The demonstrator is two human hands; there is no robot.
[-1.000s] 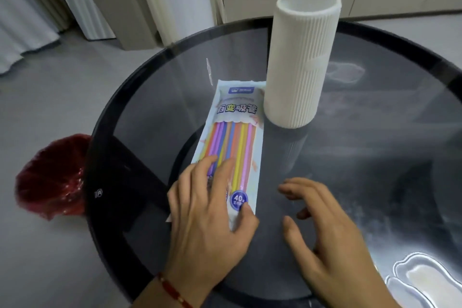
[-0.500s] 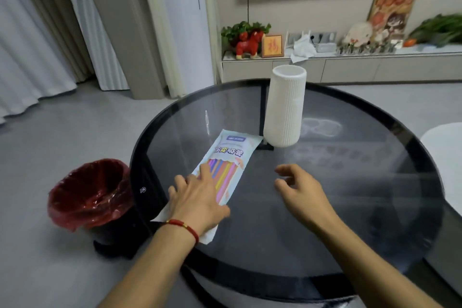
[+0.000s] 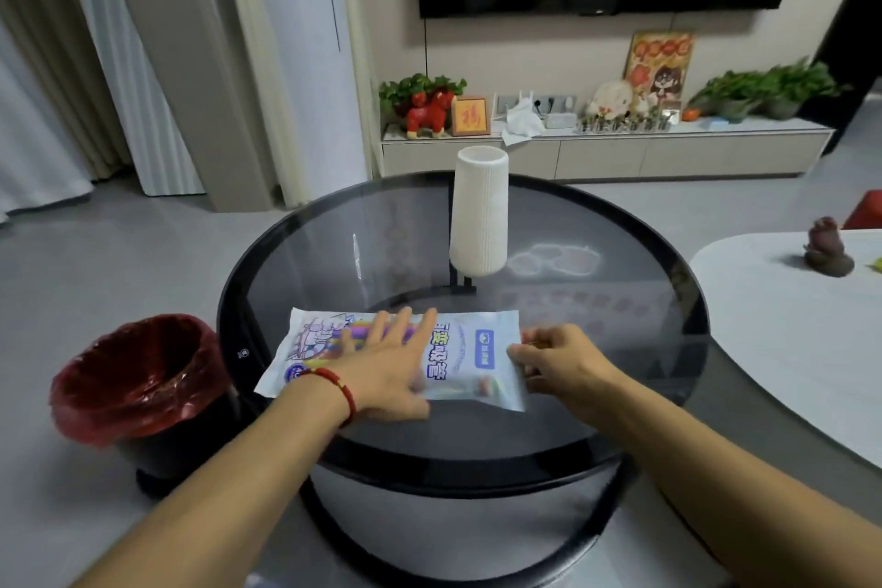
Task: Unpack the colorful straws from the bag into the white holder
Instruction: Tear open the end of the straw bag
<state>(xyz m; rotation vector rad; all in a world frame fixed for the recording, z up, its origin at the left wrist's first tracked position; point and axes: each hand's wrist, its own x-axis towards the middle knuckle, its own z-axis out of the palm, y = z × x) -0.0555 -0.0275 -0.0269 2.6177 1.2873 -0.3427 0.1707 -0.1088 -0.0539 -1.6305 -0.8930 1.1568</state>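
The bag of straws (image 3: 458,360) lies sideways on the glass counter (image 3: 596,325); the left hand (image 3: 386,363) presses flat and spread on it; the right hand (image 3: 556,360) pinches its right end; the white holder (image 3: 478,210) stands upright beyond, well apart.

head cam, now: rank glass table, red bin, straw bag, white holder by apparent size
1. glass table, by far the largest
2. red bin
3. straw bag, partly covered by the left hand
4. white holder, farther from the camera, so its rank against the bag is unsure
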